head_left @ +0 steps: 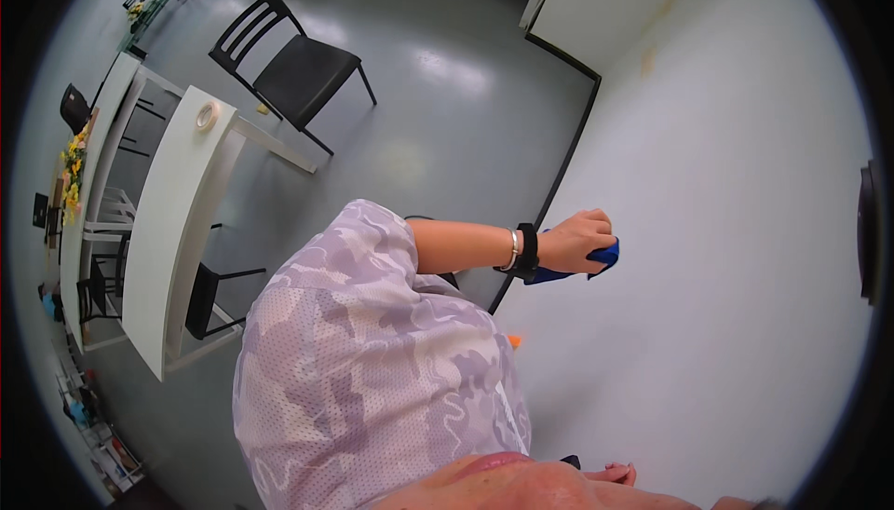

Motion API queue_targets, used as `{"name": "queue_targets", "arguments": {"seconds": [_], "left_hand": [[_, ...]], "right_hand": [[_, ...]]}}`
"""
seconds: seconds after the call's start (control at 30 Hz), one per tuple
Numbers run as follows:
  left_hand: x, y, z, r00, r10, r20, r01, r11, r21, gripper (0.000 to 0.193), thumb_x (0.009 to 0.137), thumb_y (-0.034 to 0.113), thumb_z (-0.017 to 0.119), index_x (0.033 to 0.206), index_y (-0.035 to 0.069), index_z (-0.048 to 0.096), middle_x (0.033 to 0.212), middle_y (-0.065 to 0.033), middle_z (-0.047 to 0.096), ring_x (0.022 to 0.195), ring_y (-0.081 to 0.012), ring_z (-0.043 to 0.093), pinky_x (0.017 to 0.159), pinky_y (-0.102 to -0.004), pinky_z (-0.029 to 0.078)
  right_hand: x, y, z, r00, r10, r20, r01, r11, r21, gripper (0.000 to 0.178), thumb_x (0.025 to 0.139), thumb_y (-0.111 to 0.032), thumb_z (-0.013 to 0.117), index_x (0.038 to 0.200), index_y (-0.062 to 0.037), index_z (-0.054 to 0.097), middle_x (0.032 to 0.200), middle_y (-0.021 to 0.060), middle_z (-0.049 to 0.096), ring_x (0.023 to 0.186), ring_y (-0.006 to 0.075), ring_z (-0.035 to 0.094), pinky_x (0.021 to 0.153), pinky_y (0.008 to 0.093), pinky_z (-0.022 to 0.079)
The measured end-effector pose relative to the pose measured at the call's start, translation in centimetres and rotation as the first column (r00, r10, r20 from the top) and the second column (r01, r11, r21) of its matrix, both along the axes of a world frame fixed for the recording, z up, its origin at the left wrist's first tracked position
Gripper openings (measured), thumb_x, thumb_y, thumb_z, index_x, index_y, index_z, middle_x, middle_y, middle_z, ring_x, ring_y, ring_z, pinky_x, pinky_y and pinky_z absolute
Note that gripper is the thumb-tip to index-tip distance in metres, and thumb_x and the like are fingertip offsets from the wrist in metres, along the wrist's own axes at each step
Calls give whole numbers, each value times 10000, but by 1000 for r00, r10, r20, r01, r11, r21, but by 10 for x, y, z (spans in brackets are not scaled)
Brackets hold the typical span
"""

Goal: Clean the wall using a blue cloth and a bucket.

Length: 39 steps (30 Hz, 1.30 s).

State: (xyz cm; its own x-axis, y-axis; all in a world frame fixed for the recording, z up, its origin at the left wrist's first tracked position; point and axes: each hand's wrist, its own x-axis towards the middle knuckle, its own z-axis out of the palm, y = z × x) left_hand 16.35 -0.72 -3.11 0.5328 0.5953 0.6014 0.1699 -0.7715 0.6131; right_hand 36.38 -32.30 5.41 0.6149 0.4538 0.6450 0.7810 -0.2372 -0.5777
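Observation:
My left arm (461,244) reaches across to the right toward the white wall (726,258). At its end, my left hand (573,242) is closed round a bunched blue cloth (607,256), which shows beyond the fingers and below the wrist. The cloth appears to be against the wall; exact contact is hard to tell. A black strap (528,247) and a light bracelet (513,249) circle that wrist. Low in the picture, only some fingers of my right hand (616,475) show; most of that hand is hidden, and what it holds, if anything, cannot be made out.
A small orange thing (515,341) peeks out beside my patterned shirt (363,352). To the left stands a long white table (163,231) with a roll of tape (207,116) on it. A black chair (303,72) stands farther off on the grey floor (438,128). Dark skirting (568,161) edges the wall.

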Motion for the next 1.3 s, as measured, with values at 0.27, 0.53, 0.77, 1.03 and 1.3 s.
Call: {"name": "queue_targets", "arguments": {"seconds": [0.27,0.53,0.77,1.03,1.3], "left_hand": [[45,-11,15,926,-94,366,207,937,-282,349,792,101,674,1063,-27,495,1018,-170,494,914,-340,512,761,-396,464],[134,-21,-31,776,-454,437,420,890,179,388,642,138,771,918,38,518,1095,-139,534,944,-320,495,798,-413,421],[134,2,-73,732,-465,498,383,885,263,321,611,76,718,861,33,522,1106,-152,553,894,-325,540,753,-416,447],[134,44,-134,932,262,251,-34,752,-658,399,811,105,510,1165,-46,406,1054,-237,474,962,-424,492,846,-452,435],[125,-50,-52,886,146,439,151,805,-573,510,755,48,571,1205,-85,370,1075,-264,451,982,-415,464,913,-447,399]], "right_hand": [[-76,13,16,920,-252,301,213,965,155,141,966,-74,499,917,47,551,689,52,503,594,165,462,564,291,415],[-71,31,20,737,-543,402,469,840,274,135,946,-89,513,873,22,540,699,52,511,599,154,460,569,272,403],[-69,16,12,679,-472,562,425,877,222,173,951,-133,527,856,12,523,672,41,478,549,139,436,514,262,384],[-67,17,6,629,-443,640,397,890,225,178,936,-136,525,819,-5,493,656,37,460,547,147,413,514,271,368],[-65,20,8,625,-376,684,338,920,197,190,925,-147,528,797,-8,509,652,35,456,559,154,417,509,274,352]]}}
